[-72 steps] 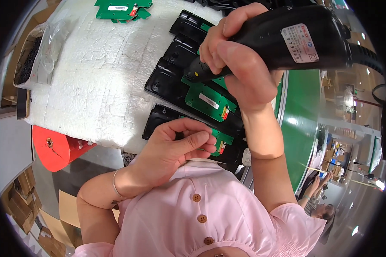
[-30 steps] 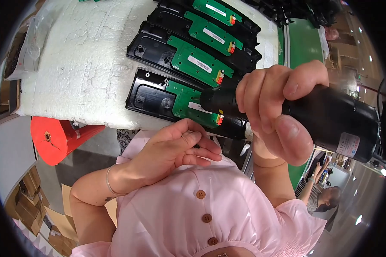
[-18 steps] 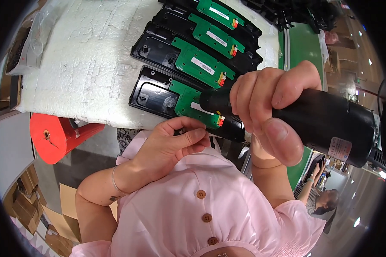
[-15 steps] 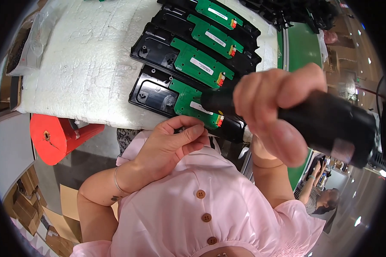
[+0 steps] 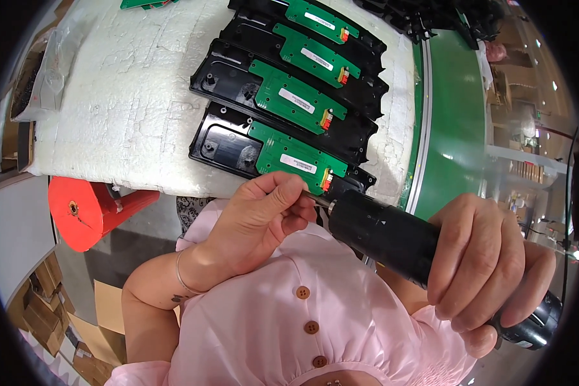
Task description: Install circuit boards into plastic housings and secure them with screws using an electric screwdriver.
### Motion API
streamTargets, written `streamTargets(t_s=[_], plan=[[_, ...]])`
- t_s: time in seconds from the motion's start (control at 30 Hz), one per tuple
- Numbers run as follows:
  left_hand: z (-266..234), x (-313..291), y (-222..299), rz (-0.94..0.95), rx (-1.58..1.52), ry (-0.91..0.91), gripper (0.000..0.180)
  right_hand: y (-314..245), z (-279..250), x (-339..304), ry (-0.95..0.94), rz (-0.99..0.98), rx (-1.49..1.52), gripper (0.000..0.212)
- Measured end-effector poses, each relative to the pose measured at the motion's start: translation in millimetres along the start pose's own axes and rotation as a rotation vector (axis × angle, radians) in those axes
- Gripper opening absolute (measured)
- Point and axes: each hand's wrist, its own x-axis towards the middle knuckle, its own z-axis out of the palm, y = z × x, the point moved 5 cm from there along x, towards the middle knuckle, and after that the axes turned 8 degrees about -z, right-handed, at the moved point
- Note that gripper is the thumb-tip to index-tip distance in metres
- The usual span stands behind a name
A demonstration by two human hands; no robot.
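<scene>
My right hand (image 5: 486, 264) is wrapped round a black electric screwdriver (image 5: 383, 233), which points left toward my other hand. Its thin metal bit (image 5: 318, 200) meets the fingertips of my left hand (image 5: 254, 212). Those fingers are closed in a pinch at the bit's end; whatever they hold is too small to make out. Just beyond them lies the nearest black plastic housing (image 5: 222, 147) with a green circuit board (image 5: 271, 154) in it. The board carries a white label (image 5: 298, 163) and a red and yellow connector (image 5: 327, 181).
Further housings with boards (image 5: 289, 100) lie in a row behind, on a white foam-covered table (image 5: 122, 116). A green surface (image 5: 453, 128) runs along the right. Below the table's left edge is a red roll (image 5: 77, 212). Cardboard boxes (image 5: 42, 293) stand lower left.
The screwdriver has come away from the nearest board and dropped toward me, its bit now at my left fingertips. My left hand stays nearly in place, still pinched.
</scene>
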Motion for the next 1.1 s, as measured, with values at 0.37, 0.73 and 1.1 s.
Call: streamTargets(t_s=[0.37,0.73,1.1], plan=[[-13.9,10.1,-15.6,-0.191,0.118,0.163,0.033,57.2,-34.5,-6.1,0.031,0.217,-0.178,0.031],[-2.3,16.2,-16.5,-0.203,0.202,0.142,0.018,66.6,-34.1,-3.0,0.121,0.275,-0.273,0.03],[-2.5,6.3,4.0,-0.039,0.236,0.28,0.021,78.8,-32.5,0.6,0.045,0.344,-0.257,0.026]])
